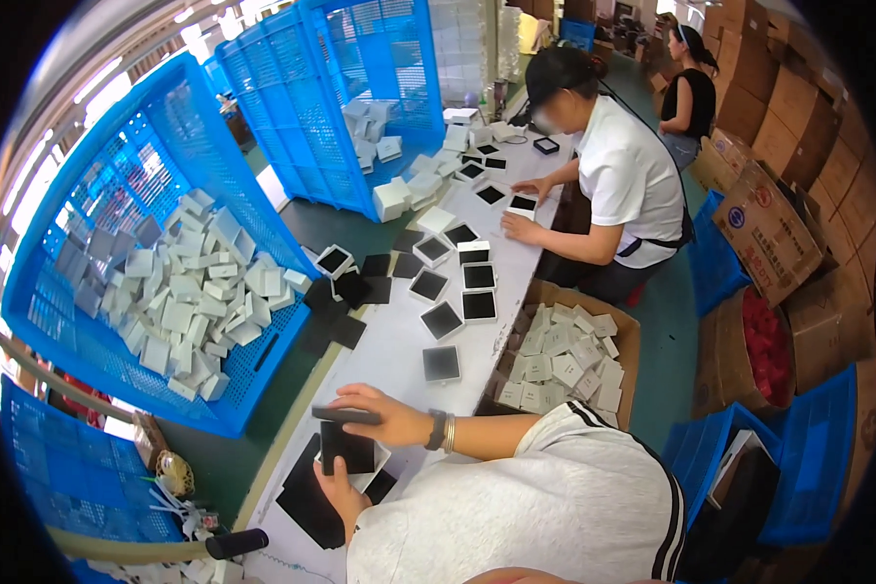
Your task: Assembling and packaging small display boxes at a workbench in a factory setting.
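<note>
My right hand (395,419), with a dark band on its wrist, grips a dark grey flat block (348,416). Just below it, my left hand (341,494) holds a black square insert (348,450) by its lower edge. The insert partly covers a white box (378,458), which sits on the table between my hands; whether it lies inside the box I cannot tell. Loose black sheets (307,501) lie beside and beneath it. A single white box with a dark inside (441,365) stands a little farther along the table.
More open white boxes (443,319) line the white table (380,355). A large blue crate (234,414) heaped with white boxes leans at the left. A cardboard carton (633,341) of white boxes stands at the table's right, near a co-worker (633,175) handling a box.
</note>
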`<state>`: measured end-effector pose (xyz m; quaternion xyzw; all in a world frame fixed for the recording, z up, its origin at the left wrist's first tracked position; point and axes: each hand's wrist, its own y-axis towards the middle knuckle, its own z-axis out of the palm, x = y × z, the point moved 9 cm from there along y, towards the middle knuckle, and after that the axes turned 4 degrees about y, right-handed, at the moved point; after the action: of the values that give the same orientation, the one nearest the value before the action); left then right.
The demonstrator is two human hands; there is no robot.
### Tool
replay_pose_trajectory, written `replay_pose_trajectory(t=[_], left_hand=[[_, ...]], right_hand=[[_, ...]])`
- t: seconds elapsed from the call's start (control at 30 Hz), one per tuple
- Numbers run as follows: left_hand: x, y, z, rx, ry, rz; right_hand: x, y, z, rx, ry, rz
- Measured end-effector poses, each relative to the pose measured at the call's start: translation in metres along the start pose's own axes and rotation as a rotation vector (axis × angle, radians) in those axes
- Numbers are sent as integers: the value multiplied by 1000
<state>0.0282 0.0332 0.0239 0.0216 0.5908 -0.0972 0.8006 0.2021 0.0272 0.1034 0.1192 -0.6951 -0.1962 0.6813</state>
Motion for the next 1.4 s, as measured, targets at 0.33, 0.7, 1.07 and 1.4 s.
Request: replay_pose_trajectory(t=[0.33,0.7,1.07,1.4], left_hand=[[7,-8,-21,-197,-48,24],[-3,-19,-40,-378,-102,76],[-1,-20,9,22,170,-46],[1,0,-13,-65,66,-81]], right_hand=[[-5,-14,38,99,-250,-77],[-28,-31,44,114,-258,64],[-70,-25,11,-278,-60,236],[-62,-44,34,262,291,434]])
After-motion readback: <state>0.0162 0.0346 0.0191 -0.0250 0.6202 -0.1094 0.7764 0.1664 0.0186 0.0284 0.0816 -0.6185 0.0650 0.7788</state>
